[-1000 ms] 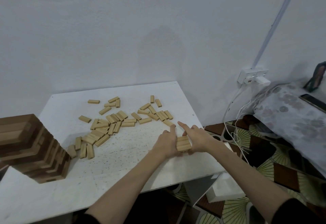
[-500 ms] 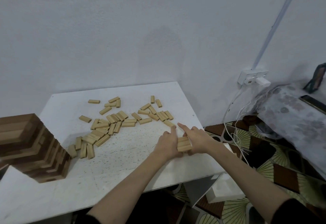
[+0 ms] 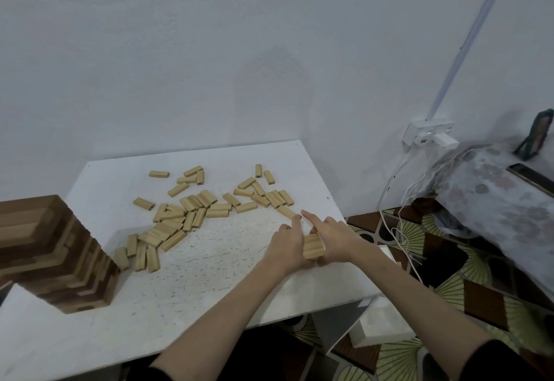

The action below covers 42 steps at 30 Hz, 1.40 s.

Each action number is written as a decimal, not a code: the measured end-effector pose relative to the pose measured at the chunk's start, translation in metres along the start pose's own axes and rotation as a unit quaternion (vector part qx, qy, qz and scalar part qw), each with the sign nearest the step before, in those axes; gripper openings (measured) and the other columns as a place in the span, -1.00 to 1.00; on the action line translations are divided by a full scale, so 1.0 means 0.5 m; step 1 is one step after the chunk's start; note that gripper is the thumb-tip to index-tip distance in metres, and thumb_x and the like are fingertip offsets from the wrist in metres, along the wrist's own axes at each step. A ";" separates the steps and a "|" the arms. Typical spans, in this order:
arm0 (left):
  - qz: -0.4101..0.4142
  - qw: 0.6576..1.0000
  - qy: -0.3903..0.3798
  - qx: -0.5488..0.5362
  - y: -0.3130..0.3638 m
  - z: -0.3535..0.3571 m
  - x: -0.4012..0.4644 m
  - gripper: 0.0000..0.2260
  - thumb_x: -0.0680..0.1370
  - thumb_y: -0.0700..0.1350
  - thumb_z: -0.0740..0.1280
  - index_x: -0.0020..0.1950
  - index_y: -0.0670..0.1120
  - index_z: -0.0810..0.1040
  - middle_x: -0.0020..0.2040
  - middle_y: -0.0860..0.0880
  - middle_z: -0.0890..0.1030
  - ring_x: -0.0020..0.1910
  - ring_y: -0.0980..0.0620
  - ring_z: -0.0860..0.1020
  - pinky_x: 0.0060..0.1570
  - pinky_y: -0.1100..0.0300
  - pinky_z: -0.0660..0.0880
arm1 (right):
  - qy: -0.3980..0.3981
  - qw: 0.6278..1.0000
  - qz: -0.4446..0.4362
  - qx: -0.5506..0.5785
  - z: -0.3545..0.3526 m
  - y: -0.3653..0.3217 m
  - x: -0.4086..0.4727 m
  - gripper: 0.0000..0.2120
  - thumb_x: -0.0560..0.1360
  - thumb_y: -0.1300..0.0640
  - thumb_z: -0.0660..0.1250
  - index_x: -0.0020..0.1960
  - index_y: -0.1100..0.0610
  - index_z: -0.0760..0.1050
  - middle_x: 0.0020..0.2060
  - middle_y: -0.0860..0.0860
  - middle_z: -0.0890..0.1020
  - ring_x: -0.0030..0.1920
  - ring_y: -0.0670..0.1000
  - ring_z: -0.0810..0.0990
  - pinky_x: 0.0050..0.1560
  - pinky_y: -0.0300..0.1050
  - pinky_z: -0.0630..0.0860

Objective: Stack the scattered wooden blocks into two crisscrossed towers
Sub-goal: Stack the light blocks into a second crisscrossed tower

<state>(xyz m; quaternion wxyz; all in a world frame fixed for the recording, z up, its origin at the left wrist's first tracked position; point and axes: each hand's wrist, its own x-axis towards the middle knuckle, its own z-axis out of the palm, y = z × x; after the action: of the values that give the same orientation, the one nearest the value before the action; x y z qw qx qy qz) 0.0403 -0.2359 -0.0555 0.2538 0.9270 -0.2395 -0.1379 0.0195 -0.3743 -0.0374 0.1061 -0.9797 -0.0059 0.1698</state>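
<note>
A small stack of light wooden blocks stands near the right edge of the white table. My left hand grips its left side and my right hand grips its right side, so the stack is squeezed between them. Both index fingers point out past the stack's far end, and the other fingers are curled against it. Several loose light blocks lie scattered across the middle and back of the table. A tall crisscrossed tower of dark and light wood stands at the left edge.
The table's right edge runs just beside my right hand, with patterned floor below. White cables hang from a wall socket. A white box sits under the table corner. A cloth-covered surface is at the right.
</note>
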 end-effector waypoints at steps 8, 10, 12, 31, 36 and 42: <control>-0.129 0.958 -0.011 -0.257 -0.013 -0.085 -0.010 -0.12 0.38 0.28 0.38 0.46 -0.20 0.09 0.09 -0.02 0.45 0.09 0.00 0.44 0.01 0.17 0.44 | -0.074 0.984 0.075 0.144 -0.053 0.017 -0.023 -0.02 0.43 0.35 0.39 0.56 0.03 -0.24 0.38 0.15 0.34 0.21 0.13 0.44 0.16 -0.05 0.45; -0.215 0.895 -0.033 -0.390 -0.015 -0.113 -0.002 -0.22 0.50 0.32 0.16 0.47 -0.24 0.14 0.18 -0.19 0.46 0.16 -0.12 0.48 0.11 0.06 0.41 | -0.029 0.973 0.114 0.197 -0.066 0.021 -0.018 -0.24 0.50 0.29 0.29 0.55 0.15 -0.07 0.30 0.20 0.42 0.23 0.16 0.46 0.14 -0.05 0.44; -0.265 0.813 -0.092 -0.510 -0.013 -0.132 0.000 -0.26 0.55 0.31 0.05 0.53 -0.18 0.01 0.30 -0.34 0.38 0.24 -0.25 0.46 0.18 -0.02 0.38 | -0.003 0.940 0.158 0.303 -0.077 0.017 -0.017 -0.40 0.55 0.16 0.27 0.48 0.25 0.08 0.21 0.22 0.47 0.16 0.15 0.53 0.04 -0.05 0.47; -0.320 0.724 -0.161 -0.589 0.011 -0.092 0.000 -0.26 0.57 0.32 -0.07 0.52 -0.10 -0.29 0.40 -0.50 0.15 0.37 -0.42 0.26 0.44 -0.18 0.06 | -0.115 0.847 0.199 0.480 -0.084 -0.036 -0.034 -0.22 0.51 -0.39 -0.04 0.56 0.02 -0.13 0.31 0.44 0.36 0.33 0.36 0.37 0.27 0.39 0.27; -0.315 0.739 -0.160 -0.574 0.013 -0.095 -0.004 -0.26 0.57 0.31 -0.06 0.53 -0.13 -0.26 0.40 -0.48 0.16 0.37 -0.41 0.27 0.42 -0.18 0.11 | -0.095 0.863 0.202 0.453 -0.085 -0.041 -0.032 -0.22 0.52 -0.39 -0.05 0.56 0.08 -0.04 0.30 0.38 0.39 0.30 0.31 0.42 0.24 0.35 0.31; -0.275 0.850 -0.070 -0.444 -0.028 -0.136 -0.033 -0.41 0.58 0.23 0.10 0.37 -0.23 0.32 0.15 -0.19 0.48 -0.04 -0.12 0.51 -0.02 0.07 0.42 | 0.075 0.913 0.140 0.374 -0.077 -0.094 -0.004 -0.41 0.59 -0.14 0.14 0.48 0.21 0.19 0.43 0.11 0.32 0.38 0.09 0.34 0.21 -0.08 0.31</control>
<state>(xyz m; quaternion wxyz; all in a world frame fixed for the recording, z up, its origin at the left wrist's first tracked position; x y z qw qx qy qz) 0.0572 -0.1896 -0.0043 0.5723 0.7318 0.0947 -0.3577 0.0315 -0.3364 0.0085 0.4404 -0.8688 0.2037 0.0984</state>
